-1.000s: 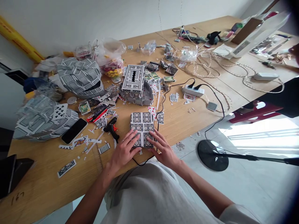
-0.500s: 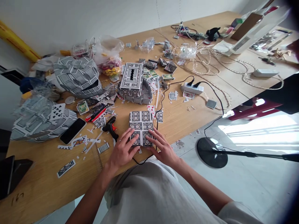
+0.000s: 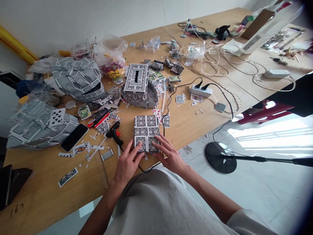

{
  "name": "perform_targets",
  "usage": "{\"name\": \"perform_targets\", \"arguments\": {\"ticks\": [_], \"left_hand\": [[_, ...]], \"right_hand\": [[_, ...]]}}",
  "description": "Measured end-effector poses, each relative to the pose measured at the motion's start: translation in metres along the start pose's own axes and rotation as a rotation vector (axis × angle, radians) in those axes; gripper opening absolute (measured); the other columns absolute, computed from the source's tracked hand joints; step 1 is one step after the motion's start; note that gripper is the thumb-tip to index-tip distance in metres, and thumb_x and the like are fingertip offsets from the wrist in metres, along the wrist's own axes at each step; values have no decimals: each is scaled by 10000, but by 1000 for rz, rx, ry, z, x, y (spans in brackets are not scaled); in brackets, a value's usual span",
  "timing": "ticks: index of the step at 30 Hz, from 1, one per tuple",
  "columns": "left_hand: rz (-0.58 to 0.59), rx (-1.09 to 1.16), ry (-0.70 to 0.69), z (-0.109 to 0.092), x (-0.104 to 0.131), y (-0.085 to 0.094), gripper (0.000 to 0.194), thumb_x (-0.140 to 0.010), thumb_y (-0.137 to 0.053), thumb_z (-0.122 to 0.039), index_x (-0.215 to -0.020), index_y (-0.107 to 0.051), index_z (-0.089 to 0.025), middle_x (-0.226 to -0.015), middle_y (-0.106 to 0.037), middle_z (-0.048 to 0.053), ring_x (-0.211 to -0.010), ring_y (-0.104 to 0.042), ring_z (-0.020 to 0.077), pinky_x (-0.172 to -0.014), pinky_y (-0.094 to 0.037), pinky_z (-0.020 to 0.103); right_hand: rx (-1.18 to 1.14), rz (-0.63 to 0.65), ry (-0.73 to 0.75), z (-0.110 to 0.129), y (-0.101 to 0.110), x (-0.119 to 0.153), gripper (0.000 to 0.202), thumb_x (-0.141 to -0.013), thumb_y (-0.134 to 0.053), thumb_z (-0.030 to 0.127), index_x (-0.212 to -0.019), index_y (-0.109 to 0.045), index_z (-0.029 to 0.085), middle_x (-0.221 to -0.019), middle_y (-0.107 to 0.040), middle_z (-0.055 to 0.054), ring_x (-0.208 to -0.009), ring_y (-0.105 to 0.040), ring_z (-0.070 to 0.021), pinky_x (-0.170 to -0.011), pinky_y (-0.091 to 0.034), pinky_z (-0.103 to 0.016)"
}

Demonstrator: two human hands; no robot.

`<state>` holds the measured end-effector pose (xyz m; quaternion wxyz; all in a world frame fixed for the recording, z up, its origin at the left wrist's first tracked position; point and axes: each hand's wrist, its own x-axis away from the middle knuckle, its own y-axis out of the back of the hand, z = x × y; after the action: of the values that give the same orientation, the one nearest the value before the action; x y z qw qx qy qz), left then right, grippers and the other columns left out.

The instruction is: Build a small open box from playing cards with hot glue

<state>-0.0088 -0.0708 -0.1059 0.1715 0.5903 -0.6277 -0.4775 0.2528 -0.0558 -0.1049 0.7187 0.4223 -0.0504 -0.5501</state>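
on the table edge — both hands [image 3: 149, 158] lie open-fingered on the card panel [image 3: 146, 133].

Wood table [image 3: 49, 192], white wall [image 3: 73, 19], sunlit floor [image 3: 269, 195].

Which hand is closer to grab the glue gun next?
Probably the left hand: the glue gun lies just left of the card-covered box, while the right hand rests on the box's other side.

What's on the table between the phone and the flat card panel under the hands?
In the head view, a black glue gun with an orange trigger lies between the phone and the card panel, among card scraps.
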Motion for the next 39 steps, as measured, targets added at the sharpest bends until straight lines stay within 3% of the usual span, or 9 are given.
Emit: {"name": "perform_targets", "arguments": {"ticks": [6,18,32,39], "left_hand": [[-14,21,21,0,0,-1,509,-1058,-690,-362,-1561,-618,-381,-1619,-604,108,-1404,-696,311,-1108,-653,451],[-13,27,11,-1,-3,2,453,-1058,-692,-361,-1508,-674,-326,-1581,-630,132,-1384,-710,306,-1094,-654,423],[-18,25,26,2,-4,0,478,-1060,-684,-395,-1536,-643,-392,-1568,-642,99,-1362,-724,295,-1084,-667,436],[-6,39,41,2,-4,0,445,-1062,-678,-393,-1505,-682,-349,-1569,-639,119,-1367,-719,315,-1093,-659,448]], "right_hand": [[-10,-6,1,-1,-2,0,635,-1056,-704,225,-1657,-516,311,-1723,-503,-132,-1675,-356,-361,-1277,-501,-652],[-16,-20,-2,-2,-4,1,628,-1058,-701,229,-1654,-518,301,-1719,-507,-139,-1676,-351,-369,-1281,-492,-661],[-10,-10,-2,-4,-5,-2,641,-1062,-689,238,-1669,-499,323,-1726,-501,-124,-1673,-358,-369,-1279,-496,-662],[-10,-16,-7,-2,-5,-2,604,-1060,-690,243,-1641,-532,296,-1713,-517,-133,-1675,-358,-365,-1281,-495,-655]]}}
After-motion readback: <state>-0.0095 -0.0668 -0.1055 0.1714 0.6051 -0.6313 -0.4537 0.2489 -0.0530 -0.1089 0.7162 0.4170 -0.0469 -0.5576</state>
